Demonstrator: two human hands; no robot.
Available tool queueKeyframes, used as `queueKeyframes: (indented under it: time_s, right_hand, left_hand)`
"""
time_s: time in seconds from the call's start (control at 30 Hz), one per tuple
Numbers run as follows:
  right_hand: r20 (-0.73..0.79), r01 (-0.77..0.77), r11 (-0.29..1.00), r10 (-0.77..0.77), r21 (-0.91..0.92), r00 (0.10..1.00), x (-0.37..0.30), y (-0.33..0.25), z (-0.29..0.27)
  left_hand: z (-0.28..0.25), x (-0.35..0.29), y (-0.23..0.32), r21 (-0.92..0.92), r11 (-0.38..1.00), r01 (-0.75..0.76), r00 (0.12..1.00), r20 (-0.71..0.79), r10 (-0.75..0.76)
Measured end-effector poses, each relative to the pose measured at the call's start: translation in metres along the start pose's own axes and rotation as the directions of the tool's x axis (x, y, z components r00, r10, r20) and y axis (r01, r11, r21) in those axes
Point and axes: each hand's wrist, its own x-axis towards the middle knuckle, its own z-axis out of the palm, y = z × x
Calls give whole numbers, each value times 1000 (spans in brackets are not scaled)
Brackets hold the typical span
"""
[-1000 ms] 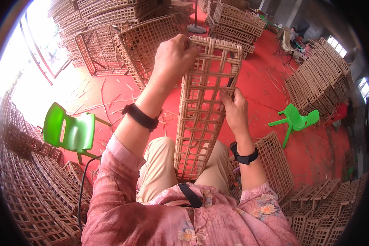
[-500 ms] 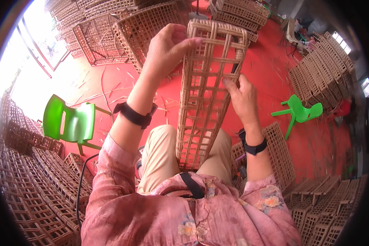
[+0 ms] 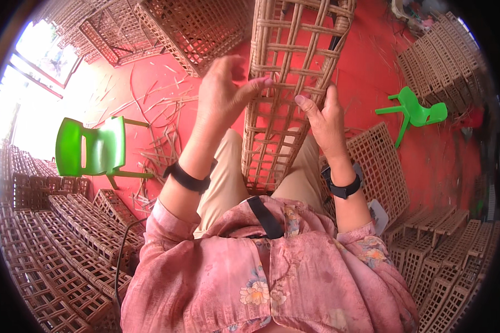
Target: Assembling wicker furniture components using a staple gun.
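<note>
Long brown box-shaped wicker frame (image 3: 283, 70): likely light, stiff; best gripped by rims | left hand (image 3: 221, 91): fingers spread | right hand (image 3: 326, 125): pinch unclear

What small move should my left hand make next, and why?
Probably curl the fingers of your left hand onto the woven piece's left edge: only the thumb overlaps it in view, the fingers sit apart, and your right hand is at the opposite edge.
</note>
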Motion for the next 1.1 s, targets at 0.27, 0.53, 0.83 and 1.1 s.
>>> queueKeyframes:
  time_s: [0.27, 0.53, 0.83, 1.1]
  right_hand:
    - [107, 28, 985, -46, 170, 993, 14, 25, -20]
    - [-83, -387, 899, 410, 207, 908, -91, 152, -48]
    - [-305, -695, 502, 651, -514, 696, -236, 357, -130]
    - [-502, -851, 178, 741, -495, 447, -254, 422, -174]
  left_hand:
    - [8, 3, 2, -1, 1000, -3, 993, 121, 3]
    - [1, -12, -10, -215, 969, 117, 992, 68, -105]
    - [6, -24, 21, -158, 957, 242, 969, -19, -248]
    - [23, -13, 40, -117, 954, 277, 959, -20, -281]
